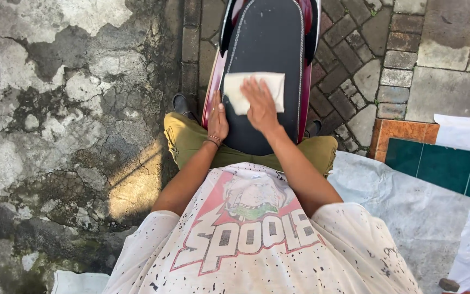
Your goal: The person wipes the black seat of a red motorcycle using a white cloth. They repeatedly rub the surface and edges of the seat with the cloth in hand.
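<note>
I look down at a black motorcycle seat with white stitching and dark red side panels. A folded white cloth lies on the seat. My right hand lies flat on the cloth, fingers spread and pressing it against the seat. My left hand rests on the seat's left edge, by the red panel, with a bracelet on the wrist. I wear olive trousers and a white speckled shirt.
Cracked, stained concrete spreads to the left. Grey paving bricks run to the right of the seat. A tiled step with an orange edge and green tiles sits at right, partly under white sheets.
</note>
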